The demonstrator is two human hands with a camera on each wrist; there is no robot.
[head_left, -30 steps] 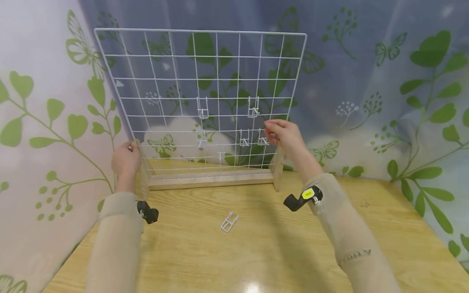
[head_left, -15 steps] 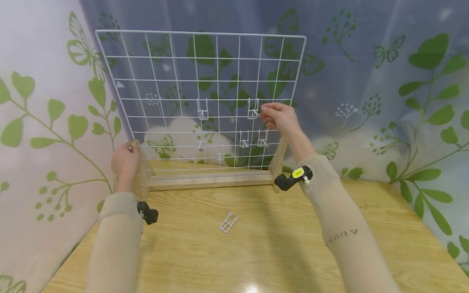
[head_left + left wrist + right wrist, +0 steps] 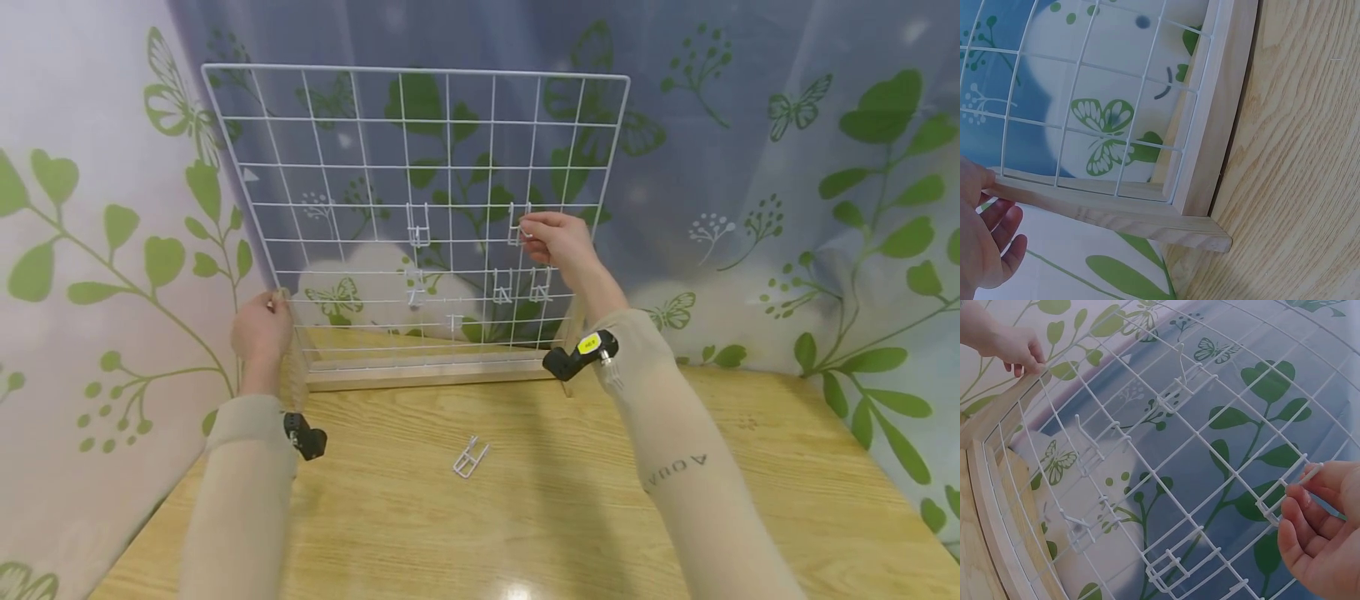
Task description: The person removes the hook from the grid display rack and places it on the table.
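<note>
A white wire grid panel [image 3: 416,70] stands upright in a wooden stand [image 3: 435,377]. My left hand [image 3: 261,333] holds the top of the stand's left upright [image 3: 1147,220] between thumb and index finger, the other fingers loosely bent. At the right of the grid, my right hand [image 3: 561,245] pinches the prong of a white wire hook [image 3: 1267,511] hanging on the panel. Several more hooks hang there, among them an upper left hook [image 3: 417,235] and a lower right hook [image 3: 540,292].
One loose white hook [image 3: 470,457] lies on the wood-grain table [image 3: 420,525] in front of the stand. Behind the grid hangs a leaf-patterned curtain [image 3: 750,250]. Each sleeve carries a black wrist camera.
My right hand has risen from beside the lower right hook and moved left to the upper right hook, now pinching it. The left hand stays on the upright.
</note>
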